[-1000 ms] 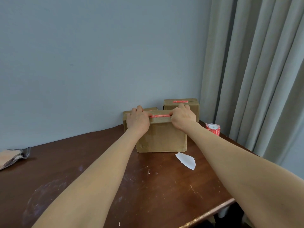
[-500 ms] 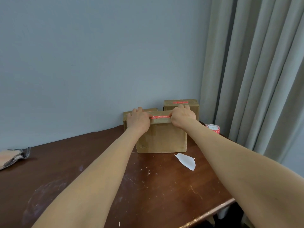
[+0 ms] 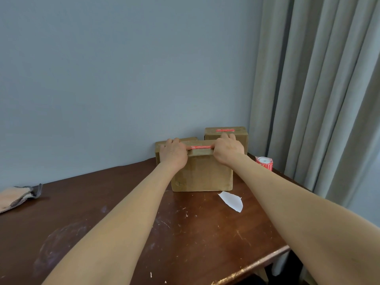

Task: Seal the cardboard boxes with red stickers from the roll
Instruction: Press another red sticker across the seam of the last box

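Observation:
A brown cardboard box (image 3: 202, 173) stands upright near the table's far edge, with a red sticker (image 3: 200, 147) along its top. My left hand (image 3: 173, 154) grips the box's top left corner, fingers curled over the top. My right hand (image 3: 227, 150) grips the top right corner the same way. Both thumbs touch the ends of the sticker. A second box (image 3: 236, 133) stands behind on the right with a red sticker (image 3: 225, 130) on top. A third box (image 3: 159, 148) is partly hidden behind on the left. The red sticker roll (image 3: 264, 162) sits to the right.
A white scrap of backing paper (image 3: 231, 200) lies on the dark wooden table (image 3: 185, 233) in front of the box. A folded cloth (image 3: 15, 195) lies at the far left. A grey curtain (image 3: 318, 89) hangs on the right and a blue wall is behind.
Both hands stay on the top corners of the front box. Nothing has visibly moved apart from a slight shift of the view.

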Tool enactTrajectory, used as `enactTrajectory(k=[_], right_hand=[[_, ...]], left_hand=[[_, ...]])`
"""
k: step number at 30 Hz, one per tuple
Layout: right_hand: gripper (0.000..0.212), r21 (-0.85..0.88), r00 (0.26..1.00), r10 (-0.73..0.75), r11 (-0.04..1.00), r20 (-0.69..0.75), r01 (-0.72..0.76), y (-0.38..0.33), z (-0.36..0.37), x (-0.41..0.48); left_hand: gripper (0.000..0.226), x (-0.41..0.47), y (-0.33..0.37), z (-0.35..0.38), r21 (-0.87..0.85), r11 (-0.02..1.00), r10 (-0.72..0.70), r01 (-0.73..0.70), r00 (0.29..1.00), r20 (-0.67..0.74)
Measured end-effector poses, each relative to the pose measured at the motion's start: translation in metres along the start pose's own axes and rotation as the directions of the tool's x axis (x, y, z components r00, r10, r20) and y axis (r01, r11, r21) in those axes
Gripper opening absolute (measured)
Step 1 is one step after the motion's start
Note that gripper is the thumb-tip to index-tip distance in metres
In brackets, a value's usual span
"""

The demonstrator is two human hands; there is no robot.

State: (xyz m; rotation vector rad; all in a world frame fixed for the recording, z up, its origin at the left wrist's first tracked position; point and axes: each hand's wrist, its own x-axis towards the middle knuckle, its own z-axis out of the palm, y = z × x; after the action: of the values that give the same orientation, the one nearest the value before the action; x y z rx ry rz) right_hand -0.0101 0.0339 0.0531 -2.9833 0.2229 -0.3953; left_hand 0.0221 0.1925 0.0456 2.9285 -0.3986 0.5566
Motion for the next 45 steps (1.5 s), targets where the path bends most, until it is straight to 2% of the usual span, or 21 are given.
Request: enactTrajectory(k=[10,15,20,25,32,38,45], right_hand=[[0.033,0.006,1.0,0.013,1.0,-0.01,-0.013,0.0,0.001,0.004],[0.034,0.07,1.0,0.025,0.997,0.016,-0.026,0.002,0.001,0.005],[0.038,0.236,0.998,0.062,0.97,0.017,-0.064,0.005,-0.003,0.003],[0.042,0.262,0.998,0.065,0.963,0.009,-0.066,0.004,-0.004,0.005],[0.037,0.108,0.998,0.052,0.993,0.027,-0.055,0.001,0.005,0.012],[0.033,0.064,0.999,0.048,0.997,0.009,-0.049,-0.001,0.008,0.013],[0.034,0.044,0.999,0.039,0.998,-0.004,-0.039,0.001,0.009,0.013]], left_hand=[[0.046,-0.001,-0.002,0.001,-0.028,0.999,0.021,-0.02,0.999,0.045],[0.042,0.002,0.0,-0.002,-0.059,0.998,0.009,-0.006,0.999,0.052],[0.04,0.0,0.001,-0.005,-0.101,0.993,-0.055,0.055,0.998,0.005],[0.046,0.003,0.001,-0.006,-0.095,0.995,-0.028,0.03,0.999,0.015],[0.039,0.012,0.0,0.004,-0.007,1.0,-0.017,0.017,1.0,0.015],[0.038,0.016,-0.001,0.009,0.015,0.999,-0.038,0.037,0.998,0.058],[0.037,0.014,0.002,0.01,0.078,0.997,-0.007,0.006,1.0,0.024]])
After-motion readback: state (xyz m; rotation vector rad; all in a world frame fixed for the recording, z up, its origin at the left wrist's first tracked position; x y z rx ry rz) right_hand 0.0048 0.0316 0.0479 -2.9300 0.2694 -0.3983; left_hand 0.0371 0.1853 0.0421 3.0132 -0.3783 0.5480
